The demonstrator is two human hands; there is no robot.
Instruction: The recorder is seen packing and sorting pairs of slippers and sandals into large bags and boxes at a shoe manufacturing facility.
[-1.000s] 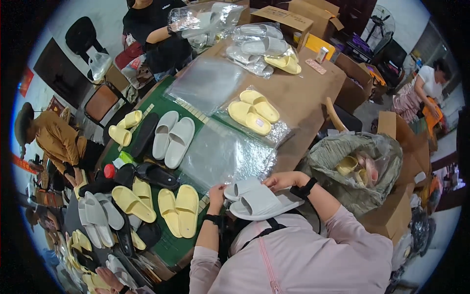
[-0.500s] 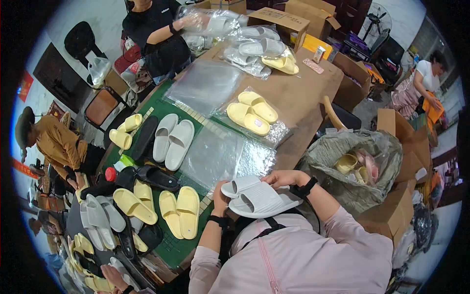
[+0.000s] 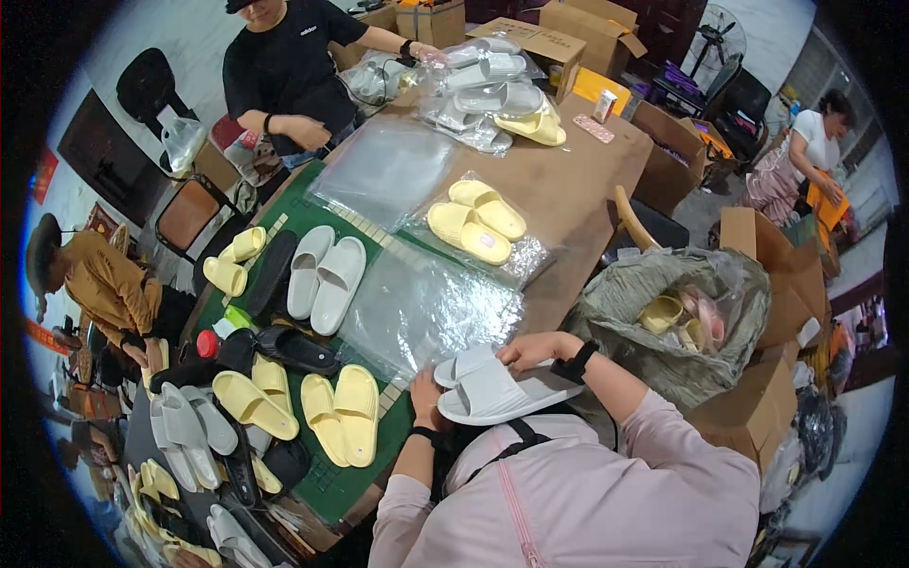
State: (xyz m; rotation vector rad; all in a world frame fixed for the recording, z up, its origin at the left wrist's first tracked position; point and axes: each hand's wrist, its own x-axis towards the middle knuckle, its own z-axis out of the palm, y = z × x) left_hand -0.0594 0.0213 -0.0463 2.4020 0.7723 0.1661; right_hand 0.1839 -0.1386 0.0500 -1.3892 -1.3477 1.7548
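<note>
Hands (image 3: 473, 379) curled round grey slippers (image 3: 492, 388) — chest-high

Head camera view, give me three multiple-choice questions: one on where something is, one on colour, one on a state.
1. Where does the yellow pair in a clear bag lie?
A. on the brown tabletop
B. on the floor
C. in a carton

2. What colour are the slippers that the hands hold?
A. black
B. pale grey
C. red

3. How are those slippers?
A. far apart
B. bagged
C. stacked together, unbagged

Answers: 1 A, the bag rests on the brown surface. 2 B, both are pale grey. 3 C, the left hand and right hand hold them overlapping, with no bag.
</note>
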